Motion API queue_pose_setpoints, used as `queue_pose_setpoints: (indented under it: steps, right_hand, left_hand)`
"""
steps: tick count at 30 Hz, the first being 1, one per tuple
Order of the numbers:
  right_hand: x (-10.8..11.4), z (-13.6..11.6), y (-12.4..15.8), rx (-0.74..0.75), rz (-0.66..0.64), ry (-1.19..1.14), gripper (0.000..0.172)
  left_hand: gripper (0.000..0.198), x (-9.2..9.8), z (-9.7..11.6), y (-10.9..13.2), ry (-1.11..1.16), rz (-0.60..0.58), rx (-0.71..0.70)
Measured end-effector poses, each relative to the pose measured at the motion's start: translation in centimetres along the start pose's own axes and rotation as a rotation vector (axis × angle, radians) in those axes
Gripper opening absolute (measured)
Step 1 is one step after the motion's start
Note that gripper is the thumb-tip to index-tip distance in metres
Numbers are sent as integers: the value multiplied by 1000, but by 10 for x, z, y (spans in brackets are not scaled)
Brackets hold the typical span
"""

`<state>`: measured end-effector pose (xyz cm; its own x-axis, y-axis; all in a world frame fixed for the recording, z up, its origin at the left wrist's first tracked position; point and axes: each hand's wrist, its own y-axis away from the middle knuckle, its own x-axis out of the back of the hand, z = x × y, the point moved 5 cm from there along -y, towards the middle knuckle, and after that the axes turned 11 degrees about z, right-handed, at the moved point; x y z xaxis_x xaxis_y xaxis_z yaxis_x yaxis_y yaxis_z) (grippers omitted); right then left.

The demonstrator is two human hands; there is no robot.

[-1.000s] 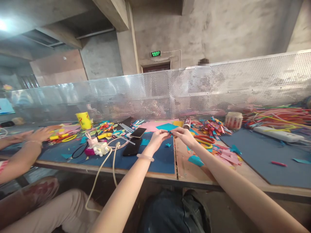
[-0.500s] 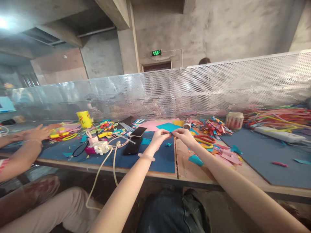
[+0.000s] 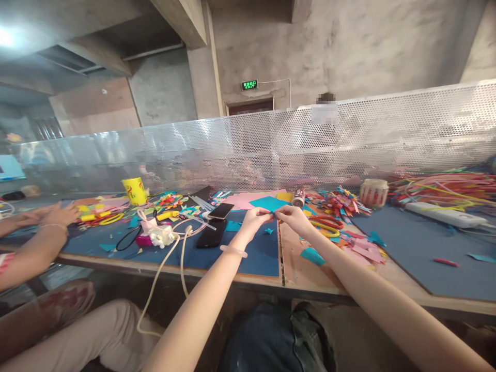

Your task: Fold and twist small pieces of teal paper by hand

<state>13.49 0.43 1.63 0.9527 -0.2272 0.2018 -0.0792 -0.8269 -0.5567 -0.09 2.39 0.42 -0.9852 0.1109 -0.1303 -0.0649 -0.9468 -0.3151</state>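
Shift of neighbour's hand (image 3: 62, 216), blue scrap (image 3: 273, 213) handheld, jar (image 3: 373, 193) contents unclear.

Your small blue piece (image 3: 273, 214) looks like paper, its finish too small to tell. Before you, the blue sheet (image 3: 267, 202) is smooth matt paper, the mat (image 3: 251, 262) dull and even, the table (image 3: 296, 275) bare wood. Your bracelet (image 3: 233, 251) looks smooth, the black phone (image 3: 211, 234) glossy, the power strip (image 3: 445, 214) smooth white plastic. You face a screen (image 3: 194, 150) of shiny perforated metal and a rough, matt wall (image 3: 380, 51).
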Motion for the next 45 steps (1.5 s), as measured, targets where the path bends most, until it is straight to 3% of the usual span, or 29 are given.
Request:
queue_pose_setpoints:
  steps: [17, 27, 36, 40, 45]
  right_hand:
    - [-1, -9, 1, 296, 57, 352, 13]
    - [-3, -7, 2, 291, 61, 364, 13]
    - [-2, -6, 1, 258, 80, 344, 12]
    - [-2, -7, 1, 256, 77, 318, 14]
    - [1, -10, 1, 272, 32, 212, 19]
  left_hand:
    - [11, -1, 0, -1, -142, -22, -117]
    - [12, 0, -3, -5, -314, 20, -259]
    - [15, 0, 8, 1, -482, 67, -461]
    - [12, 2, 3, -3, -400, 51, -413]
    - [15, 0, -6, -10, -139, -18, -229]
